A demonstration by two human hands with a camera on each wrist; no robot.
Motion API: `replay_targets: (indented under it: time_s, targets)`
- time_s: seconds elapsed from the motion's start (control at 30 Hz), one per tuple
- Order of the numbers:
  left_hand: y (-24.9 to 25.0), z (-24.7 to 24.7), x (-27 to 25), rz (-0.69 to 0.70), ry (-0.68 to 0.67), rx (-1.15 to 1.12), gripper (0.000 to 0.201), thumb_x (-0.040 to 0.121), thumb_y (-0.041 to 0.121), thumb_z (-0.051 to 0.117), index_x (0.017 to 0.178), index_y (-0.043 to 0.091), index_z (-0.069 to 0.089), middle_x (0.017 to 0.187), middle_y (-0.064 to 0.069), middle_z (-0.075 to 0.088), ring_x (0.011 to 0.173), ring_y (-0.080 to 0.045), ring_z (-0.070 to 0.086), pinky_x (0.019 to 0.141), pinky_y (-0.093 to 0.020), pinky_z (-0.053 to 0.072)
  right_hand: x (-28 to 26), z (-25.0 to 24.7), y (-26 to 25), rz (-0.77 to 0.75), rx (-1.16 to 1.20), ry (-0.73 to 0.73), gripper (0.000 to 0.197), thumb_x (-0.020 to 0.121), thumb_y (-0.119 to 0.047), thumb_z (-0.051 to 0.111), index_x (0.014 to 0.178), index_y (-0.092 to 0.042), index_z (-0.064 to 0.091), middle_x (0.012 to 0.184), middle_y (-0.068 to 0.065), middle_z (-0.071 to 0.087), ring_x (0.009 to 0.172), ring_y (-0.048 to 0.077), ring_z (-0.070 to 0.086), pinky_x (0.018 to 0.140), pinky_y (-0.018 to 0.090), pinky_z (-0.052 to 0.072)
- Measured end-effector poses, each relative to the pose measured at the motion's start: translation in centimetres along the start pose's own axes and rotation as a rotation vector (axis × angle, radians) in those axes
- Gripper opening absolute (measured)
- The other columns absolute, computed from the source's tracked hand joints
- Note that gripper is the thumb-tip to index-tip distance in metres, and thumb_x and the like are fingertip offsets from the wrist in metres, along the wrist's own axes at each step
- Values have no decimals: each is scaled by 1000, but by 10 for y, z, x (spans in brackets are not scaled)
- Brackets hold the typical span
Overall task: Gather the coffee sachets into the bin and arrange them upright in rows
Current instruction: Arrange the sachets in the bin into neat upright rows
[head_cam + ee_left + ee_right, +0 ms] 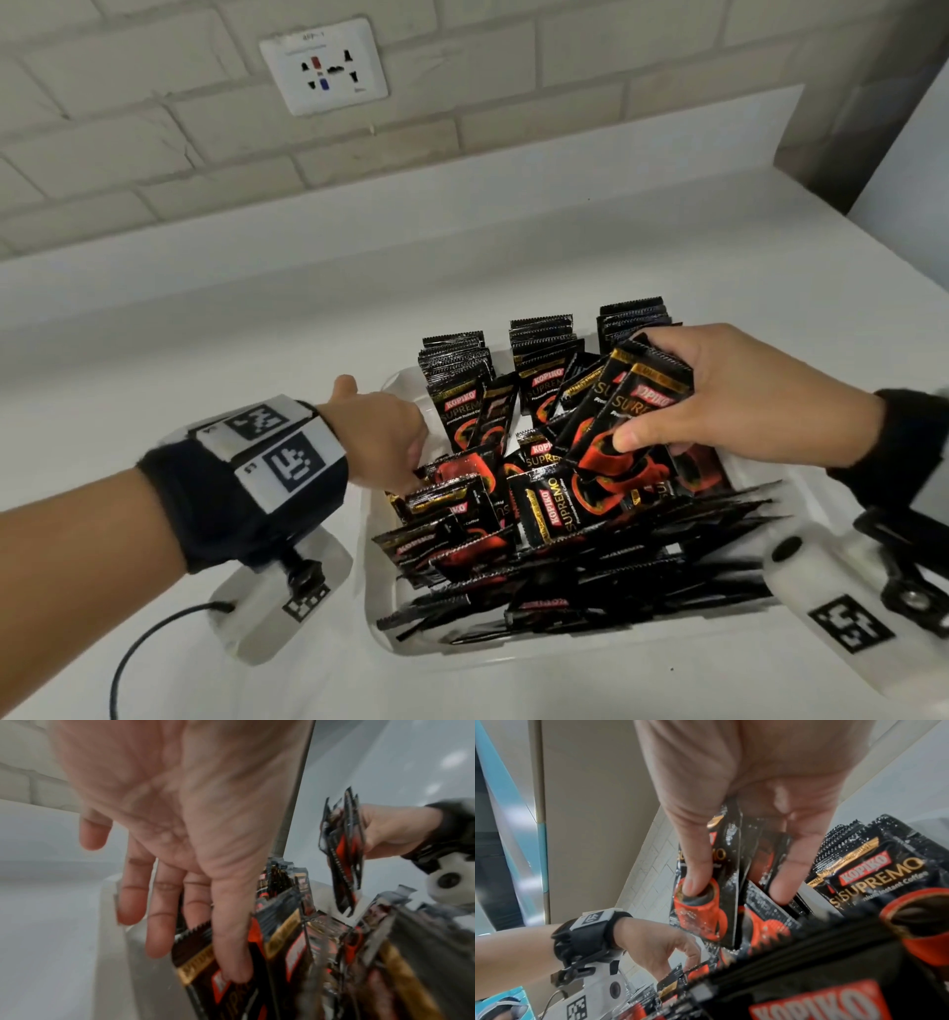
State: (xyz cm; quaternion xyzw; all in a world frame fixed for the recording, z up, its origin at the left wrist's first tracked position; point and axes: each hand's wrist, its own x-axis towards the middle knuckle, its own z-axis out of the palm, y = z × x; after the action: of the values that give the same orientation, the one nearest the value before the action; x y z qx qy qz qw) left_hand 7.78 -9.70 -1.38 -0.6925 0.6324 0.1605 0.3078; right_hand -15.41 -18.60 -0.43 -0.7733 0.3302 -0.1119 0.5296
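Note:
A white bin (pixel 366 565) on the counter holds black-and-red coffee sachets. Three upright rows (pixel 544 342) stand at its far end. A loose pile of sachets (pixel 554 519) lies slanted and flat in the near part. My right hand (pixel 693 395) hovers over the bin's right side and pinches a small bundle of sachets (pixel 616 411) between thumb and fingers; the right wrist view shows the bundle (pixel 703 912) fanned out. My left hand (pixel 382 439) reaches into the bin's left side. Its fingers (pixel 231 953) point down, fairly straight, and touch a sachet (pixel 195 949), with the thumb held apart.
The white counter (pixel 205 334) stretches left of and behind the bin to a raised ledge and a tiled wall with a socket (pixel 323 67). A black cable (pixel 149 637) trails from my left wrist camera. A pale panel (pixel 904 154) stands at the far right.

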Motion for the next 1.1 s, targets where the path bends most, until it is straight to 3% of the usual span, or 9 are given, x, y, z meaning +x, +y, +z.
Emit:
replay_targets:
  time_s: [0.17, 0.23, 0.3, 0.37, 0.43, 0.63, 0.8, 0.97, 1.1]
  targets:
    - [5, 3, -16, 68, 41, -35, 10, 89, 36, 55, 85, 27, 53, 100, 9, 66, 84, -9, 51, 103, -35, 21, 1, 0, 0, 6, 1, 9, 38, 65, -14, 79, 93, -30, 58, 83, -11, 72, 72, 19, 69, 69, 41, 58]
    - [7, 8, -23, 101, 65, -55, 20, 87, 38, 57, 74, 28, 45, 101, 9, 66, 81, -8, 52, 101, -29, 25, 1, 0, 1, 6, 1, 13, 36, 65, -13, 79, 92, -27, 60, 83, -9, 72, 72, 19, 69, 69, 42, 58]
    - [11, 12, -29, 131, 83, -101, 24, 85, 43, 59, 75, 27, 44, 99, 11, 64, 76, -8, 50, 85, -18, 33, 1, 1, 0, 4, -1, 14, 34, 65, -13, 79, 92, -25, 60, 84, -6, 72, 73, 22, 69, 69, 43, 57]
    - [15, 16, -33, 154, 65, -204, 21, 84, 43, 62, 82, 29, 46, 94, 13, 59, 74, -7, 48, 64, -13, 33, 2, 2, -1, 0, -5, 13, 34, 65, -13, 79, 91, -25, 60, 84, -6, 72, 73, 25, 69, 68, 44, 57]
    - [17, 19, -34, 187, 28, -300, 18, 86, 38, 62, 87, 30, 46, 94, 12, 58, 74, -7, 50, 59, -12, 34, 1, 2, -1, -5, -4, 16, 35, 65, -13, 79, 92, -25, 60, 84, -6, 71, 72, 25, 68, 67, 43, 57]
    - [10, 27, -28, 179, 146, -421, 19, 91, 28, 57, 83, 35, 42, 89, 14, 57, 77, -8, 54, 62, -12, 38, -3, 2, 2, -7, 16, 37, 33, 64, -12, 79, 89, -25, 61, 82, -2, 71, 75, 27, 68, 66, 41, 57]
    - [5, 28, -24, 131, 250, -538, 30, 88, 24, 62, 68, 37, 44, 87, 12, 64, 61, -2, 51, 58, -14, 36, -7, 1, 5, -4, 18, 60, 33, 63, -14, 80, 88, -25, 62, 81, 0, 71, 75, 29, 68, 67, 41, 58]
    - [1, 25, -24, 60, 300, -681, 24, 86, 19, 64, 70, 31, 51, 88, 5, 72, 76, -19, 66, 76, -35, 52, -10, 1, 6, -2, 38, 59, 35, 62, -14, 80, 91, -24, 62, 82, -3, 71, 73, 23, 69, 67, 40, 58]
    - [-1, 18, -22, 42, 364, -696, 25, 85, 15, 64, 68, 29, 52, 79, 11, 70, 68, -11, 61, 65, -23, 46, -11, 3, 5, -2, 49, 55, 35, 62, -13, 80, 90, -24, 62, 82, -4, 71, 72, 18, 69, 67, 37, 58]
